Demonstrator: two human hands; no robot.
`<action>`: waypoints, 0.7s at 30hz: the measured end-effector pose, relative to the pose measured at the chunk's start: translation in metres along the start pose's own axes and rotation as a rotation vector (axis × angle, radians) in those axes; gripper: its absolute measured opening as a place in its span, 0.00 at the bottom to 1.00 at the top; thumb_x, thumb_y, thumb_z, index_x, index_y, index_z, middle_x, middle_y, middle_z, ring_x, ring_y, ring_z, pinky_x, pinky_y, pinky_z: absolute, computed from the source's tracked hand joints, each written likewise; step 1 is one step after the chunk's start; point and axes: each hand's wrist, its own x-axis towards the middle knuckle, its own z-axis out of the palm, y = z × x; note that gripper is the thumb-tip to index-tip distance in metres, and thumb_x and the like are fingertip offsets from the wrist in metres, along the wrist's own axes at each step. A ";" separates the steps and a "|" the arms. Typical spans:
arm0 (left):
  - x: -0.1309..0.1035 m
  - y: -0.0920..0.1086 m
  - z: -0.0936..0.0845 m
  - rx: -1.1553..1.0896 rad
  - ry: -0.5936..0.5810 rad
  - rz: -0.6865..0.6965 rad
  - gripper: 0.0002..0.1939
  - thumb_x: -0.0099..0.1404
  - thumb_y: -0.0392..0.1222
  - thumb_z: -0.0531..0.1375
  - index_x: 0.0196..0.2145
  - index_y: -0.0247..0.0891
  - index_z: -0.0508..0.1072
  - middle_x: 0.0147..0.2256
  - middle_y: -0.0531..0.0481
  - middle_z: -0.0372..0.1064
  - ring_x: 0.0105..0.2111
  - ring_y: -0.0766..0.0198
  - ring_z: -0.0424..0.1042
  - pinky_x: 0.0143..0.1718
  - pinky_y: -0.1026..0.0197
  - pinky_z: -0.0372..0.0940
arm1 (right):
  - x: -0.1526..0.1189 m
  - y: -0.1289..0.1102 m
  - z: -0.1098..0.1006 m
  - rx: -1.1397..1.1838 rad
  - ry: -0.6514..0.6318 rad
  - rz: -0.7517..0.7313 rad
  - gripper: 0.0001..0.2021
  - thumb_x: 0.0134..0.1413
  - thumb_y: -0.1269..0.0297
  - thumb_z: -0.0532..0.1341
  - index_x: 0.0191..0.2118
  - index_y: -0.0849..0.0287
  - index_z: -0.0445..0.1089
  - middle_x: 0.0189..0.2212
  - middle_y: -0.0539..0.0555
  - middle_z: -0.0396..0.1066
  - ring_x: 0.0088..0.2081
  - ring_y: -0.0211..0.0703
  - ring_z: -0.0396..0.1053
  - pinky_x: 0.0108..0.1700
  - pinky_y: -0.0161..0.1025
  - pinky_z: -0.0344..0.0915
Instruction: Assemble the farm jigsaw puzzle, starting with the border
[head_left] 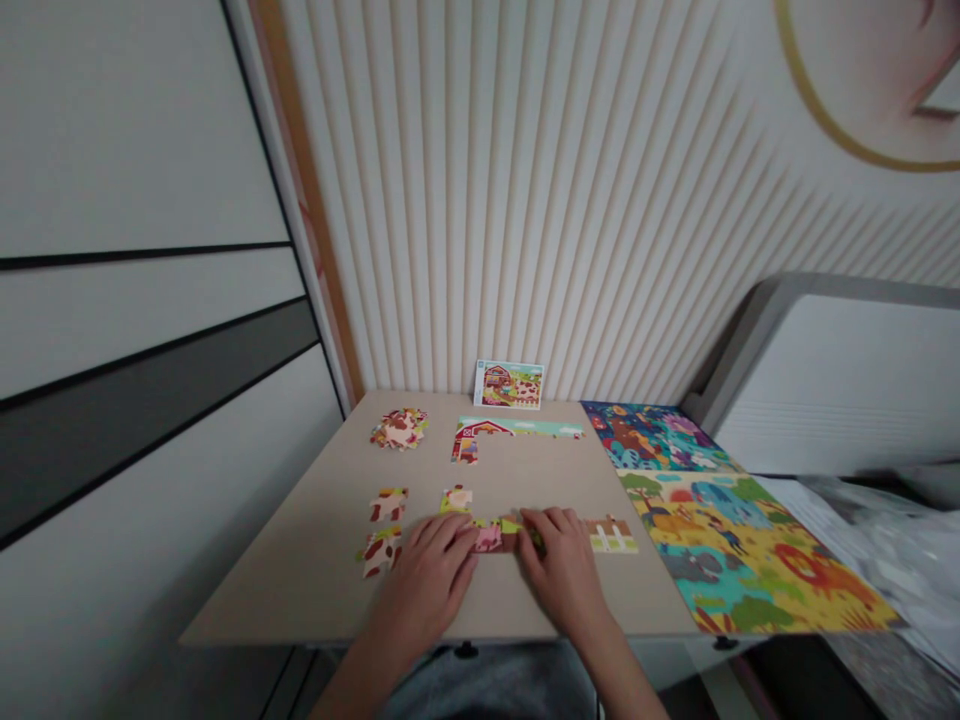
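Note:
Both of my hands rest on a strip of joined puzzle pieces [490,537] near the table's front. My left hand [433,570] lies over the strip's left part, its fingers spread out. Over the right part is my right hand [559,560], fingers bent down onto the pieces; what lies under its fingertips is partly hidden. A fence piece [612,535] shows just right of that hand. Above my left fingers sits a piece with a pale animal [457,499]. A partly built top edge with a red barn [480,428] lies farther back.
A heap of loose pieces [401,428] is at the back left, with cow pieces [382,552] nearer. A picture card [509,385] leans against the wall. Two finished animal puzzles, one dark [652,437] and one yellow [750,550], cover the right side.

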 end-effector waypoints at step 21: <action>-0.012 -0.002 0.003 0.030 -0.005 -0.038 0.17 0.71 0.39 0.54 0.54 0.46 0.72 0.55 0.46 0.70 0.56 0.53 0.67 0.57 0.45 0.64 | -0.001 -0.006 0.005 -0.134 -0.016 -0.009 0.07 0.61 0.62 0.62 0.43 0.52 0.75 0.41 0.57 0.69 0.45 0.52 0.64 0.48 0.47 0.57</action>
